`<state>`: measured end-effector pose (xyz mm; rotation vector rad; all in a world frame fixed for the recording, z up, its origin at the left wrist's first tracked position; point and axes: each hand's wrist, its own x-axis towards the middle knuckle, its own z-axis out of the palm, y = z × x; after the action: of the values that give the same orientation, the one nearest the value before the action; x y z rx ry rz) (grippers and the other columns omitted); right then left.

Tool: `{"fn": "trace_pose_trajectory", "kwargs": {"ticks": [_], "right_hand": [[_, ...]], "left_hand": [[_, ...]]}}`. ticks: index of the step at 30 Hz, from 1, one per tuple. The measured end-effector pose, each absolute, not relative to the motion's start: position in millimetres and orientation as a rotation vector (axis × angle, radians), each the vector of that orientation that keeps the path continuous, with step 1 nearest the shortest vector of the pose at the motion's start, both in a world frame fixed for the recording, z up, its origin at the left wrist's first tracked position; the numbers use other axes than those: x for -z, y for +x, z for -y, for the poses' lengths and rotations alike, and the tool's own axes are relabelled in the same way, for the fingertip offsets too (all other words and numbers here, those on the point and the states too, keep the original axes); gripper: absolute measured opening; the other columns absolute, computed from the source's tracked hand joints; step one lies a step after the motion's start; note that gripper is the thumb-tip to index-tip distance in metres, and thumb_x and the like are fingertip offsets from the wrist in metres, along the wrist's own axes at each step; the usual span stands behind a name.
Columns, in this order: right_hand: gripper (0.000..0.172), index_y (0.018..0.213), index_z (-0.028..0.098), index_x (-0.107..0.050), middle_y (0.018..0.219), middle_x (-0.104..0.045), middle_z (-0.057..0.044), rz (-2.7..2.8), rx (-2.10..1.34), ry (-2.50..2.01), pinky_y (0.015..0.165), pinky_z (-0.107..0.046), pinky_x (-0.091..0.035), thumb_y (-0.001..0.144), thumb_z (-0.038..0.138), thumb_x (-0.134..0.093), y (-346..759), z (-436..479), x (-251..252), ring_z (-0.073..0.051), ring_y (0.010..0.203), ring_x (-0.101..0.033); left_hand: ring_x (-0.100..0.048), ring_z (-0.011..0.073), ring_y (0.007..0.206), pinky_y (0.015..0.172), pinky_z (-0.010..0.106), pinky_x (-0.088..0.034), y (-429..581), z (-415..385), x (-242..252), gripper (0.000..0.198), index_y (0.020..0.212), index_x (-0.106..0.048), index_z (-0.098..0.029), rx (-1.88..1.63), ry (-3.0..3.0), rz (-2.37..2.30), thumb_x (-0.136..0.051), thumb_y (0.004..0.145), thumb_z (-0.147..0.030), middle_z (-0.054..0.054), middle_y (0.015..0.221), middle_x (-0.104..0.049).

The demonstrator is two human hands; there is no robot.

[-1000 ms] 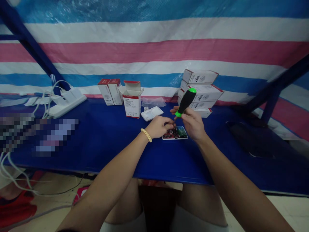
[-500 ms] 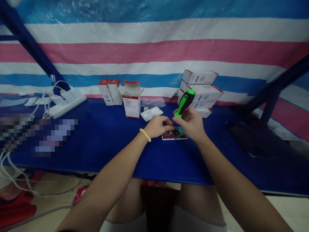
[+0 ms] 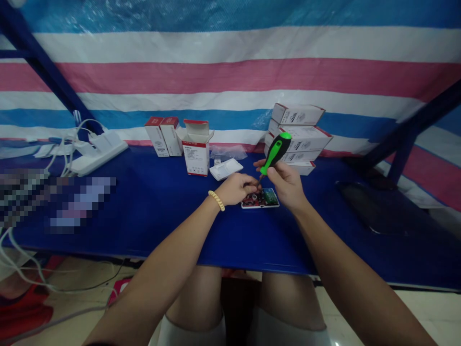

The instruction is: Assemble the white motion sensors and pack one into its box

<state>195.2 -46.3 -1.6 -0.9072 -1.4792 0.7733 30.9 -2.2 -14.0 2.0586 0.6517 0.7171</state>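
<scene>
A small device with a white rim and an exposed red and green circuit board (image 3: 264, 198) lies on the blue table. My left hand (image 3: 236, 188), with a yellow twisted band at the wrist, rests at its left end, thumb and fingertips pinched near the screwdriver's shaft; what they pinch is too small to tell. My right hand (image 3: 287, 185) holds a green and black screwdriver (image 3: 275, 154), which leans with its tip down toward the board. Behind my left hand lies a white plastic cover (image 3: 226, 169).
An opened white and red box (image 3: 197, 156) stands behind, beside two closed boxes (image 3: 163, 137). More boxes (image 3: 300, 139) are stacked at the back right. A power strip (image 3: 97, 157) with cables is at left, a dark flat object (image 3: 374, 206) at right.
My right hand's fingers have shifted and opened somewhat around the lower part of the screwdriver, showing more of its shaft. My left hand has barely moved.
</scene>
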Motion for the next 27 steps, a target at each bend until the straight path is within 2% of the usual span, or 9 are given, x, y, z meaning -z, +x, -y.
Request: {"fn": "trace_pose_trajectory", "kwargs": {"ticks": [3, 7, 11, 16, 19, 23, 27], "right_hand": [[0.036, 0.093, 0.022, -0.066, 0.092, -0.067, -0.003, 1.467, -0.712, -0.937, 0.069, -0.029, -0.052, 0.079, 0.055, -0.068, 192.0, 46.9, -0.3, -0.014, 0.079, -0.061], [0.041, 0.087, 0.021, -0.062, 0.088, -0.065, -0.003, 1.424, -0.650, -0.955, 0.070, -0.030, -0.052, 0.071, 0.057, -0.075, 191.0, 41.4, 4.6, -0.015, 0.079, -0.061], [0.047, 0.087, 0.021, -0.059, 0.086, -0.064, -0.003, 1.422, -0.620, -0.972, 0.069, -0.030, -0.051, 0.068, 0.060, -0.075, 191.7, 37.9, 8.9, -0.015, 0.080, -0.060], [0.044, 0.099, 0.023, -0.065, 0.099, -0.066, -0.004, 1.452, -0.687, -0.907, 0.078, -0.033, -0.051, 0.080, 0.062, -0.063, 194.1, 40.9, 8.0, -0.017, 0.088, -0.062], [0.042, 0.101, 0.024, -0.067, 0.105, -0.067, -0.003, 1.470, -0.739, -0.890, 0.082, -0.035, -0.051, 0.081, 0.061, -0.062, 195.1, 43.8, 5.7, -0.017, 0.091, -0.062], [0.040, 0.099, 0.024, -0.066, 0.099, -0.067, -0.003, 1.504, -0.712, -0.968, 0.073, -0.032, -0.052, 0.080, 0.059, -0.064, 193.2, 46.9, 0.9, -0.016, 0.083, -0.061], [0.042, 0.094, 0.021, -0.062, 0.092, -0.065, -0.003, 1.497, -0.690, -0.960, 0.068, -0.029, -0.051, 0.077, 0.059, -0.068, 191.7, 44.6, 0.8, -0.014, 0.079, -0.060]], "left_hand": [[-0.060, 0.0134, 0.071, 0.071, 0.027, -0.047, 30.2, 4.1, 13.0, 0.008, 0.085, -0.071, -0.012, -0.769, 2.037, -0.678, -0.067, 0.079, -0.015, 0.003, 0.077, -0.069], [-0.058, 0.0131, 0.067, 0.067, 0.026, -0.046, 32.8, 7.1, 13.3, 0.018, 0.077, -0.068, -0.012, -0.884, 1.989, -0.742, -0.080, 0.069, -0.022, 0.002, 0.071, -0.066], [-0.056, 0.0112, 0.061, 0.062, 0.025, -0.044, 35.6, 8.2, 13.4, 0.016, 0.070, -0.066, -0.012, -0.890, 1.974, -0.774, -0.078, 0.071, -0.022, 0.000, 0.066, -0.065], [-0.056, 0.0115, 0.061, 0.061, 0.025, -0.043, 35.4, 7.4, 13.7, 0.007, 0.072, -0.066, -0.013, -0.841, 2.007, -0.782, -0.072, 0.074, -0.017, 0.000, 0.066, -0.064], [-0.055, 0.0111, 0.059, 0.060, 0.025, -0.042, 34.5, 6.2, 13.9, 0.008, 0.070, -0.065, -0.013, -0.849, 2.052, -0.771, -0.067, 0.076, -0.016, -0.001, 0.063, -0.062], [-0.052, 0.0101, 0.056, 0.058, 0.024, -0.040, 32.9, 6.5, 11.9, 0.006, 0.072, -0.066, -0.013, -0.826, 2.094, -0.776, -0.065, 0.078, -0.015, -0.001, 0.061, -0.062], [-0.058, 0.0121, 0.063, 0.062, 0.025, -0.043, 32.7, 9.9, 10.6, 0.004, 0.076, -0.068, -0.013, -0.900, 2.130, -0.776, -0.070, 0.075, -0.016, 0.001, 0.068, -0.068]]}}
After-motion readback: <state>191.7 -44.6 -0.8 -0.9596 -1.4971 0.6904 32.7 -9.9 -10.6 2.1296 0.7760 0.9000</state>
